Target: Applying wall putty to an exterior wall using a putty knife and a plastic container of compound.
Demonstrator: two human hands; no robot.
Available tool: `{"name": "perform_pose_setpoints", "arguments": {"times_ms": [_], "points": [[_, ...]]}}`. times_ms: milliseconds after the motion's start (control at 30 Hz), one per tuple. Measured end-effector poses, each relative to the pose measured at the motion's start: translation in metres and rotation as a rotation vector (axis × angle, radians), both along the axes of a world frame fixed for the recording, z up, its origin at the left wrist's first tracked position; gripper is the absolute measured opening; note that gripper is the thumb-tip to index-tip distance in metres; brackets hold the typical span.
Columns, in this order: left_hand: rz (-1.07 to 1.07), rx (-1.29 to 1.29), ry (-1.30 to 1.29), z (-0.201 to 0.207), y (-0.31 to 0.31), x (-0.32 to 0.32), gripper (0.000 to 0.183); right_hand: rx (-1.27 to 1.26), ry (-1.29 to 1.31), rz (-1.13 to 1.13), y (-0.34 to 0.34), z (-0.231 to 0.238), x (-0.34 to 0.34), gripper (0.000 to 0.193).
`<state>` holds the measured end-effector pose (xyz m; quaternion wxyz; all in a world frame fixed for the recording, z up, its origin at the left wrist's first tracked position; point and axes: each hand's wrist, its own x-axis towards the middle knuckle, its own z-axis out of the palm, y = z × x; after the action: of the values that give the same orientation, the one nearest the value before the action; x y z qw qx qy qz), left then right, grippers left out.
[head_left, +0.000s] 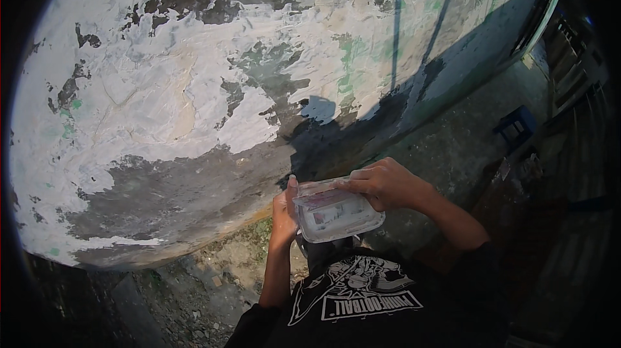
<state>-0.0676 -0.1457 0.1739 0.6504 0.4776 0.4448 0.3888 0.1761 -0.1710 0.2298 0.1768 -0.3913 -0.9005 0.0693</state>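
Note:
Just in front of my body, my left hand (284,217) grips the left side of a clear plastic tub (346,233), its thumb up along the edge. White paste (343,211) shows inside the tub. My right hand (386,184) is closed at the tub's far right corner, fingers pointing left. From it a flat, pale-smeared scraper (321,186) seems to lie across the tub's far rim; its handle is hidden in the fist. Beyond both hands stands a wall (194,89) coated unevenly in white paste, with bare grey patches.
Rubble and stony ground (213,283) lie along the wall's foot at lower left. To the right runs a concrete strip (453,128) with a blue stool (515,127) on it. Dark clutter lines the far right. Shadow covers the wall's lower right.

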Motion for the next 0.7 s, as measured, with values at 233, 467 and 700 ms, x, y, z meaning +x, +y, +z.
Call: {"name": "perform_pose_setpoints", "arguments": {"times_ms": [233, 467, 700], "points": [[0.065, 0.092, 0.052, -0.008, 0.011, -0.018, 0.068, -0.079, 0.001, 0.025, -0.002, -0.008, -0.017, 0.062], [0.123, 0.095, 0.04, -0.02, 0.017, -0.031, 0.062, -0.123, 0.024, -0.004, -0.004, -0.02, -0.034, 0.059], [0.11, 0.068, 0.077, -0.024, 0.021, -0.032, 0.061, -0.356, 0.039, -0.012, -0.003, -0.026, -0.039, 0.067]]}}
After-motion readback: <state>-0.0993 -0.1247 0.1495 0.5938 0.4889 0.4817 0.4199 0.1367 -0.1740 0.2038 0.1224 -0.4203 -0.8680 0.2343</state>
